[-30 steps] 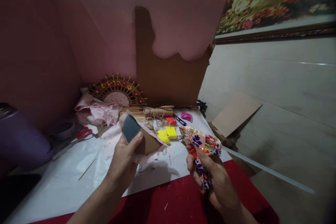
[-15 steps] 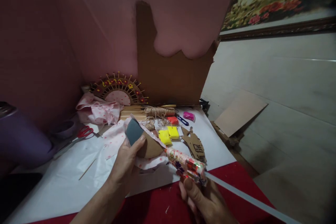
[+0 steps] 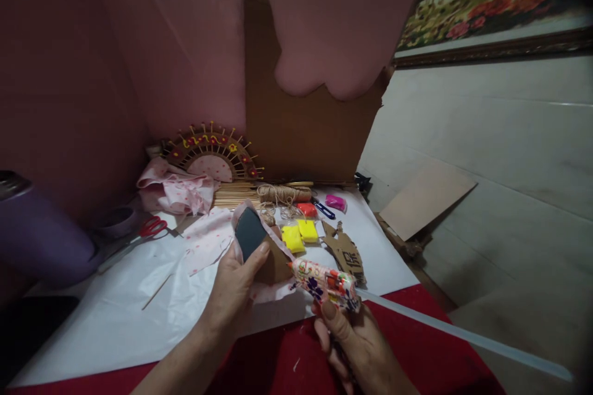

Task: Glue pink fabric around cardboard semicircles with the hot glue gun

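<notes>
We've swung the floral-patterned glue gun (image 3: pixel 319 278) to lower centre, right hand (image 3: pixel 354 336) gripping it, left hand (image 3: pixel 235 282) pinching pink-cloth-edged brown cardboard (image 3: pixel 275 264), apparently for steadiness.

Framed pic (image 3: pixel 504 0) on pale wall (image 3: pixel 509 142), R side; dim lt.

Scissors (image 3: pixel 148 228) left of the cardboard piece (image 3: pixel 277 264), glue gun (image 3: pixel 327 284) right, twine (image 3: pixel 283 194) behind

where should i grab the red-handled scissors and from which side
Probably best by the red loops, from above and the right: the scissors appear to lie flat, loops on the right, blades pointing left and nearer, toward the purple bottle. The left hand is closest but holds the cardboard piece.
</notes>
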